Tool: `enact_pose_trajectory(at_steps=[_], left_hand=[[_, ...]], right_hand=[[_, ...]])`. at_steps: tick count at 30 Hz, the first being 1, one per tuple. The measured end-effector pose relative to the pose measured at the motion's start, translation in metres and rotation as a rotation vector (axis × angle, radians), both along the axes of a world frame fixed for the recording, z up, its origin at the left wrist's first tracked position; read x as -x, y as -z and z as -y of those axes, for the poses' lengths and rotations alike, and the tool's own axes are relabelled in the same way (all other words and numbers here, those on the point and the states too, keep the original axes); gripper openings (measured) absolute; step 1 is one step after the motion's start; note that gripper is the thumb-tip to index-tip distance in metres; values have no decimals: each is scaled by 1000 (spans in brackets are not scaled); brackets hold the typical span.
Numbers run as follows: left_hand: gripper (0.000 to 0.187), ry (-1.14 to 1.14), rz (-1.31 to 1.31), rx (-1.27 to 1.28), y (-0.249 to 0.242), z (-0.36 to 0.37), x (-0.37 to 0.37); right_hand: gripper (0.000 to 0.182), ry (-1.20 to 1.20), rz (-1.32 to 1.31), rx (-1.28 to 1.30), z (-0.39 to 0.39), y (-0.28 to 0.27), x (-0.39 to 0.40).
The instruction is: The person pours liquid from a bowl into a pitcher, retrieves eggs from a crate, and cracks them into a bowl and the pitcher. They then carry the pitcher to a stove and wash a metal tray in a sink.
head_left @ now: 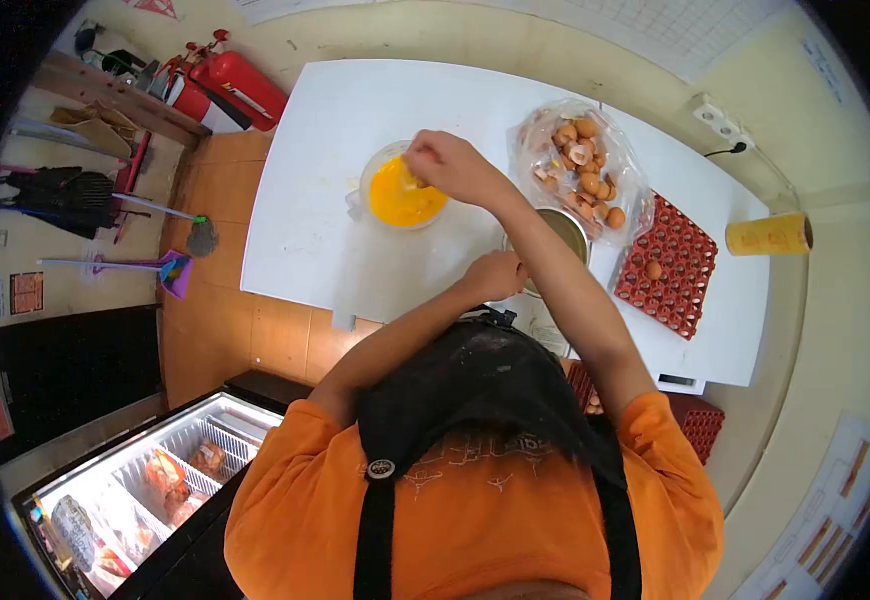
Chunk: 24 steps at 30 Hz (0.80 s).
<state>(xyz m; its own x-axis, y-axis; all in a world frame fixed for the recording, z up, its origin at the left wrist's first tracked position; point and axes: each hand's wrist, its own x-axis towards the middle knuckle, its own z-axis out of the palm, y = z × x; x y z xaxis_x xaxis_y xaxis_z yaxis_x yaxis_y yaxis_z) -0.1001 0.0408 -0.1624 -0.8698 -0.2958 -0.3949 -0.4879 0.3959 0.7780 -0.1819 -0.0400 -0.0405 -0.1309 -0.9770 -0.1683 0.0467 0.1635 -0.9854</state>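
Note:
A clear bowl (pixel 364 190) of beaten yellow egg (pixel 400 200) stands on the white table. Over its upper right part is my right hand (pixel 440 165), fingers closed and pointing down into the bowl; what they hold is mostly hidden. My left hand (pixel 495 276) is closed in a fist near the table's front edge, against the left side of a round metal pot (pixel 567 228). Whether it grips the pot's rim cannot be made out. My right forearm crosses over the pot and hides part of it.
A plastic bag (pixel 539 135) of brown eggshells (pixel 587 155) lies right of the bowl. Beside it is a red egg tray (pixel 680 250) with one brown egg (pixel 653 270). A yellow roll (pixel 767 235) stands farther right. Fire extinguishers (pixel 240 85) and a lit freezer (pixel 145 490) are at left.

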Motion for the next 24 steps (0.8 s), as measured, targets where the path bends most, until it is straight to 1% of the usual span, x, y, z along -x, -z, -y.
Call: enact_pose_trajectory(at_steps=[2,3,5,6,8,9,11,12,13,15,16,17,19,20,22,23,24], left_hand=[[28,4,-86,174,5,-3,-1],[28,-13,-89,180,3,-2,0],[26,-30,-89,220,-1,-6,1],[26,-40,-91,220,-4,-5,1],[25,-17,1,170,-9,-4,0],[25,-22,2,167,-12,-5,-2],[26,-139,-35,174,-20,-4,-2],[26,-141,-36,174,-17,-3,-2],[25,-165,-85,133,-11,-2,-1],[24,-191,-135,91,1,1,0],[24,-216,-170,31,6,1,1],[24,-238,-206,-27,11,3,2],[25,-255,-197,-67,9,5,2],[26,-279,-188,-110,8,6,1],[25,-292,-213,-78,11,4,-2],[25,-306,-242,-48,13,4,-2],[25,-277,-245,-56,14,5,-1]], right_hand=[[24,-144,-898,283,22,16,-5],[24,-158,-901,296,29,8,-9],[21,-287,-1036,165,35,-16,-12],[21,-295,-1039,170,38,-19,-11],[18,-287,-1018,300,41,-22,-5],[18,-294,-1017,299,41,-26,-2],[18,-271,-886,439,40,-38,10],[24,-326,-675,274,39,-46,14],[24,-328,-675,275,37,-39,16],[31,-328,-214,25,32,-13,19],[37,-309,-97,-41,27,-7,19],[37,-305,-97,-38,22,-2,21],[37,45,661,-103,6,2,28],[37,51,661,-101,-8,4,35],[39,260,817,-105,-39,8,59],[39,275,816,-100,-53,17,78],[39,378,684,-53,-73,32,99]])
